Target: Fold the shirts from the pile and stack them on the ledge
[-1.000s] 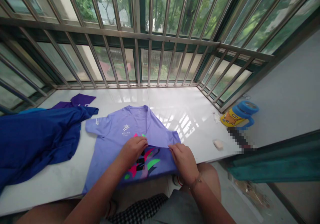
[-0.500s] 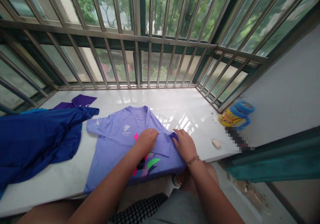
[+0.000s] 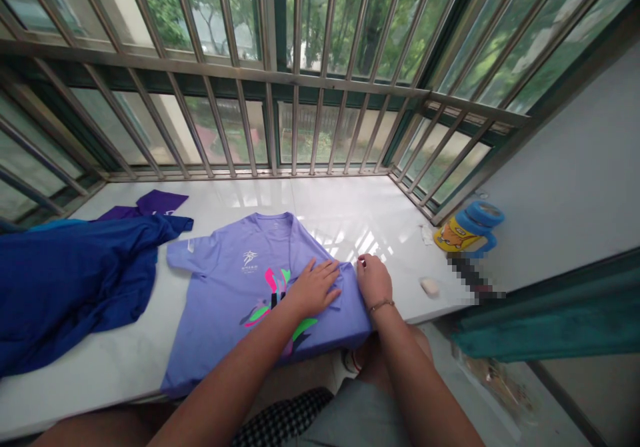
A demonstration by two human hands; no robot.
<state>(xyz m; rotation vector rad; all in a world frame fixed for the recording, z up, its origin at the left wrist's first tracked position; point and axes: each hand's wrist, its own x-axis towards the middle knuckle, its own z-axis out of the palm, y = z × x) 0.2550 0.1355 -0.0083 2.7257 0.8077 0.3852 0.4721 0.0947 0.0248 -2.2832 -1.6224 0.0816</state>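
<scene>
A light purple T-shirt [image 3: 215, 307] lies spread face up, with a white logo and a pink, green and black print on its chest. Its sleeve on my right side is folded inward over the body. My left hand [image 3: 315, 287] rests flat on that folded sleeve, fingers stretched out. Beside the shirt's right edge is my right hand [image 3: 375, 280], its fingers loosely curled and a small gap showing by the thumb. Nothing can be seen in it. The shirt's lower part hangs over the front edge of the white ledge [image 3: 320, 197].
Dark blue clothing [image 3: 75, 287] lies at the left, with a purple garment [image 3: 163, 202] behind it. A blue and yellow bottle [image 3: 467, 227] stands on the right, near a small pale block [image 3: 429, 287]. Metal window bars [image 3: 295, 127] border the back. A green curtain [image 3: 545, 314] hangs right.
My left hand has gone from gripping the sleeve to lying flat on it, slightly right. My right hand has let go of the sleeve's hem and its fingers have curled. The folded sleeve lies flatter.
</scene>
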